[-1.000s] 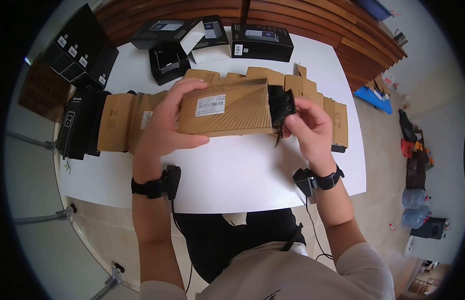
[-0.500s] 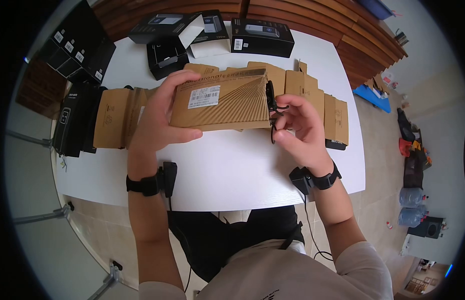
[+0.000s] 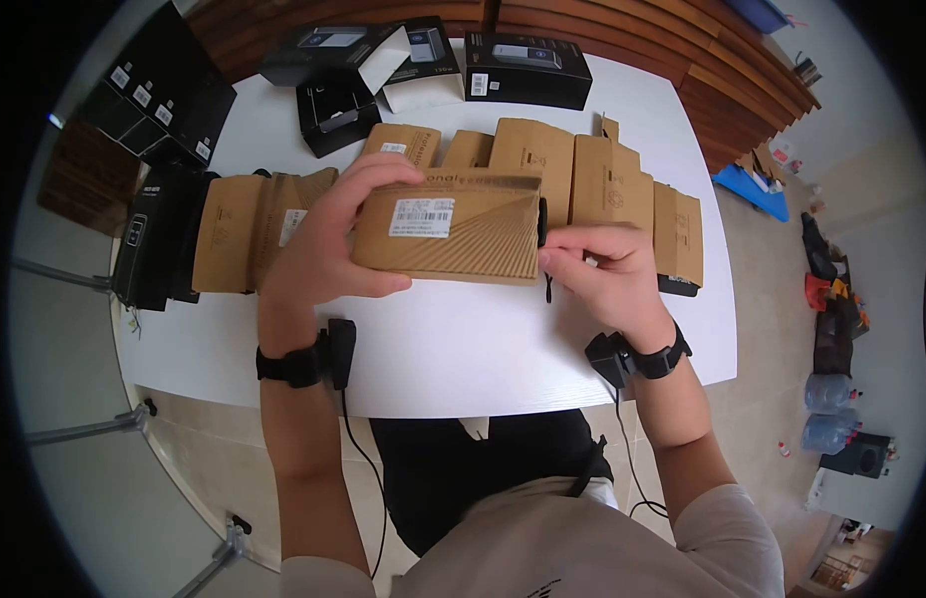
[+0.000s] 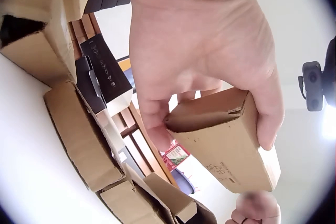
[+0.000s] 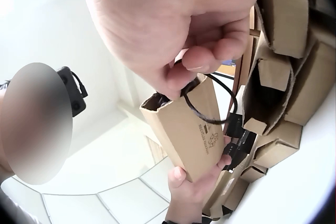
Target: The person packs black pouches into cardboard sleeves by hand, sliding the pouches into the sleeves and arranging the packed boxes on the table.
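My left hand (image 3: pixel 318 244) grips a slim brown cardboard box (image 3: pixel 463 244) with a white barcode label, thumb along its lower edge and fingers over the top. The box is held up above the table, its open end facing right. Black contents (image 5: pixel 156 100) sit just inside that opening, mostly hidden by the cardboard. At the opening, the thumb and forefinger of my right hand (image 3: pixel 614 274) pinch a thin black cable (image 5: pixel 210 121), which loops out beside the box in the right wrist view. The box's far end shows shut flaps in the left wrist view.
Several brown boxes (image 3: pixel 528 164) stand in a row behind my hands on the white table (image 3: pixel 453 364). Black printed boxes (image 3: pixel 528 72) lie along the back edge. More black boxes (image 3: pixel 164 95) are stacked at the left. Wrist camera cables hang toward my lap.
The black contents stuck well out of the box a second ago and now sit almost inside it. My right fingers spread, then closed in a pinch at the opening.
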### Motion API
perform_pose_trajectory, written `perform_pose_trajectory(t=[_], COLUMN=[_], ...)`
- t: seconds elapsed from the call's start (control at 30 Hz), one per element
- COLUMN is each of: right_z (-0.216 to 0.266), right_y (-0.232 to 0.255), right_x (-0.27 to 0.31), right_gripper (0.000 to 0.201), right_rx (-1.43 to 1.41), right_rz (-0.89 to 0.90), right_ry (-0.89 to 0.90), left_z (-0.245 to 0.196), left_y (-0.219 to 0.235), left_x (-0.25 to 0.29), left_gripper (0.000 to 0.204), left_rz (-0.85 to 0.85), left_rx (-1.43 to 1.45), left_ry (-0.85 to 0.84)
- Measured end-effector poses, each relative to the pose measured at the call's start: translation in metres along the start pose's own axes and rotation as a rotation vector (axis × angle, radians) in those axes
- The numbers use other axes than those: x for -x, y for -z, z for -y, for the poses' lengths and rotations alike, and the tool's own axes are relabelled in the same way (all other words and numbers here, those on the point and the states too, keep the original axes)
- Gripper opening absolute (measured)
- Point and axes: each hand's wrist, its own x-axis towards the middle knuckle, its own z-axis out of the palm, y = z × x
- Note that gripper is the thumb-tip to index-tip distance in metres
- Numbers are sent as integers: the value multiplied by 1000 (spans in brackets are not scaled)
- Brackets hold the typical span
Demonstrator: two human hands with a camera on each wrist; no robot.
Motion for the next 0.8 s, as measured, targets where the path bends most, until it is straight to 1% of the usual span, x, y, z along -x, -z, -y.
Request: perform_pose_trajectory(t=[0.03,0.17,0.23,0.27,0.33,0.37,0.43,0.47,0.53,0.57,0.63,0.67,0.73,0.77,0.8], right_z=[1,-1,-4,-3,3,4,5,2,-6,-7,-8,-7,-1,-1,-1], right_y=[0,-2,2,1,-2,-3,-6,-7,-8,-7,-6,-5,-2,-1,-1], right_x=[0,0,-3,-2,1,1,0,1,3,3,3,2,0,-1,-1], right_gripper=[8,8,16,16,27,27,34,34,27,27,23,23,21,21,21], right_rx=[23,97,157,156,-42,-41,-23,-23,122,122,221,219,232,230,201], right_rz=[27,25,15,13,-78,-82,-51,-53,-46,-47,-46,-49,22,16,51], right_ry=[-34,-1,193,191,56,56,16,16,11,10,53,52,71,72,106], left_z=[1,5,7,7,8,9,13,15,16,17,17,16,15,15,16], left_y=[0,-2,2,3,4,4,3,3,4,4,4,4,3,4,5], left_x=[0,0,-1,0,-1,-1,-1,-2,-1,-1,-1,0,-1,-2,-2], left_gripper=[80,79,81,81,82,82,83,83,84,84,85,85,85,85,85], left_rz=[31,8,-14,-12,-96,-93,-155,-153,-161,-159,-140,-137,-141,-136,-141], left_rx=[-32,-42,-10,-10,87,89,142,143,131,132,145,144,174,172,187], left_ry=[-5,-8,-95,-93,-108,-110,-75,-76,-89,-88,-75,-75,-67,-69,-72])
